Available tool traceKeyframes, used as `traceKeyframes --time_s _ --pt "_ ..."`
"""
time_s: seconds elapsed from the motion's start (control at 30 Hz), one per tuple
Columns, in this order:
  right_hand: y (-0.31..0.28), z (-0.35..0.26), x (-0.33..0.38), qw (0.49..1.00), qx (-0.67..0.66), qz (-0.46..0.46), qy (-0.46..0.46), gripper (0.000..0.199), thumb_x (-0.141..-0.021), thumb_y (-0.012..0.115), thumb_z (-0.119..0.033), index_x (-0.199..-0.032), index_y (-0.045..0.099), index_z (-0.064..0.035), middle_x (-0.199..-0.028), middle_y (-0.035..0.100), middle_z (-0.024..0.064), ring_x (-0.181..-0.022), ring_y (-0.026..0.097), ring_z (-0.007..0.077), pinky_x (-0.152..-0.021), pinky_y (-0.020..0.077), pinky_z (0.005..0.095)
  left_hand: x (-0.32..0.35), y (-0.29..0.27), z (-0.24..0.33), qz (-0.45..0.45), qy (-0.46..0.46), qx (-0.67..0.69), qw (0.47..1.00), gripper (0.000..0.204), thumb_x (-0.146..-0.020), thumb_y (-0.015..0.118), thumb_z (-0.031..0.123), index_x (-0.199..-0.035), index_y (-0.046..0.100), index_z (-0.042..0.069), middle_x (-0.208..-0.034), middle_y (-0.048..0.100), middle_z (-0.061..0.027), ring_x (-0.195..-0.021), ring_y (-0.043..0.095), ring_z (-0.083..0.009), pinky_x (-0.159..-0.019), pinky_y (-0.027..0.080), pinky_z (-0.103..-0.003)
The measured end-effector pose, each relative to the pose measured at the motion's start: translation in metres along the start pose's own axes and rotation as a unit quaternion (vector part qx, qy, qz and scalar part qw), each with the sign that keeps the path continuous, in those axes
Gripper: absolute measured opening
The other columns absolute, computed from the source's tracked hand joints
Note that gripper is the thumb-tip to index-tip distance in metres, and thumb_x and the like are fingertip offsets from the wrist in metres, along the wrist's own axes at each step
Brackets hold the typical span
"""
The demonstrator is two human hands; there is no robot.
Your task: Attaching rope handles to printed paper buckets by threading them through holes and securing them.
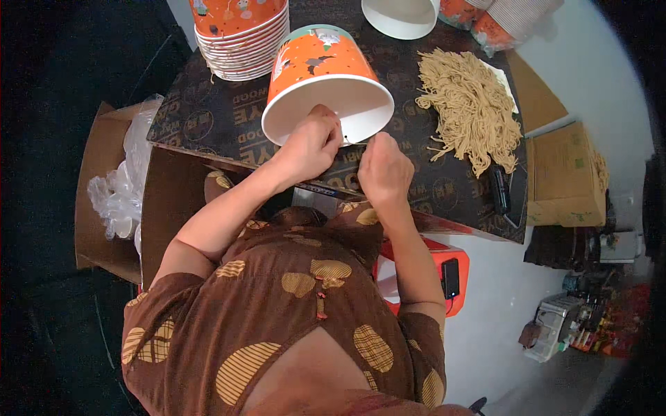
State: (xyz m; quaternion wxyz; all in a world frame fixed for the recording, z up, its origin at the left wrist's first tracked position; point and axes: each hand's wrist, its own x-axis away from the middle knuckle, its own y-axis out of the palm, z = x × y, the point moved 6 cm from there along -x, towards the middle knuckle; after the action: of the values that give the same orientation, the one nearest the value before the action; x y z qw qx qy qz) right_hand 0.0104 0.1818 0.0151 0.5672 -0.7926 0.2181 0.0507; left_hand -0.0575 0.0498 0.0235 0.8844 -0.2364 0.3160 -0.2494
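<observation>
An orange printed paper bucket [326, 59] lies on its side on the table, its white mouth facing me. My left hand [312, 145] is closed just inside the mouth, at the lower rim; what its fingers pinch is hidden. Beside it, outside the rim, my right hand [386, 170] is closed on a thin cord [356, 143]. That cord runs from near a small dark hole by the rim to my right fingers. A heap of beige cut cords [468, 107] is spread on the table to the right of my hands.
A stack of orange buckets [243, 41] stands at the back left, and a white-mouthed bucket [401, 17] at the back. A black-handled tool [499, 191] lies near the table's right edge. Cardboard boxes [565, 173] stand right; an open carton with plastic bags [114, 201] stands left.
</observation>
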Motion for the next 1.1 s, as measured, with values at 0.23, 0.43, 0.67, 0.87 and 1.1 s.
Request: traceKeyframes --time_s 0.23,0.43,0.67,0.87,1.1 --pt "0.003 0.004 -0.001 1.0 -0.003 -0.019 -0.017 0.011 -0.087 0.055 -0.015 -0.089 0.052 -0.0046 -0.086 0.062 0.0175 -0.074 0.064 0.0401 -0.065 0.0505 0.0501 -0.009 -0.001 0.016 -0.058 0.003 0.032 0.998 0.005 -0.076 0.052 -0.003 -0.077 0.056 -0.007 -0.086 0.057 -0.0219 -0.079 0.057 -0.0368 -0.071 0.046 -0.04" --pt "-0.001 0.001 -0.003 0.999 -0.016 -0.012 -0.038 0.013 -0.084 0.058 -0.014 -0.089 0.052 -0.0025 -0.086 0.063 0.0185 -0.072 0.064 0.0404 -0.064 0.0506 0.0505 -0.006 0.011 0.004 -0.072 -0.047 0.19 0.978 0.013 -0.08 0.056 -0.004 -0.07 0.049 -0.001 -0.086 0.057 -0.0042 -0.073 0.046 -0.0078 -0.062 0.038 -0.023" --pt "-0.001 -0.001 -0.004 1.0 0.001 -0.004 -0.028 0.012 -0.082 0.058 -0.01 -0.089 0.053 -0.0016 -0.081 0.063 0.0178 -0.072 0.065 0.0402 -0.064 0.0513 0.0501 -0.005 0.02 -0.006 -0.091 -0.071 0.252 0.961 0.013 -0.082 0.054 -0.001 -0.07 0.051 -0.001 -0.072 0.056 -0.0055 -0.068 0.05 -0.0119 -0.06 0.042 -0.028" --pt "-0.003 0.009 -0.001 0.995 -0.091 0.012 -0.042 0.017 -0.087 0.055 -0.013 -0.1 0.057 -0.0039 -0.083 0.067 0.0203 -0.076 0.065 0.0404 -0.07 0.0509 0.0496 0.008 -0.007 0.033 -0.038 0.007 0.072 0.997 0.007 -0.081 0.062 0.002 -0.08 0.056 -0.002 -0.076 0.059 -0.0156 -0.069 0.059 -0.0303 -0.063 0.047 -0.036" --pt "-0.014 0.011 -0.001 0.987 -0.158 -0.033 -0.014 0.016 -0.09 0.054 -0.019 -0.096 0.063 -0.007 -0.084 0.067 0.0201 -0.08 0.064 0.0399 -0.071 0.05 0.049 0.047 -0.089 0.056 0.302 0.117 -0.075 0.943 0.044 -0.064 0.075 0.003 -0.102 0.053 -0.002 -0.093 0.054 -0.0147 -0.071 0.054 -0.0235 -0.065 0.047 -0.034"
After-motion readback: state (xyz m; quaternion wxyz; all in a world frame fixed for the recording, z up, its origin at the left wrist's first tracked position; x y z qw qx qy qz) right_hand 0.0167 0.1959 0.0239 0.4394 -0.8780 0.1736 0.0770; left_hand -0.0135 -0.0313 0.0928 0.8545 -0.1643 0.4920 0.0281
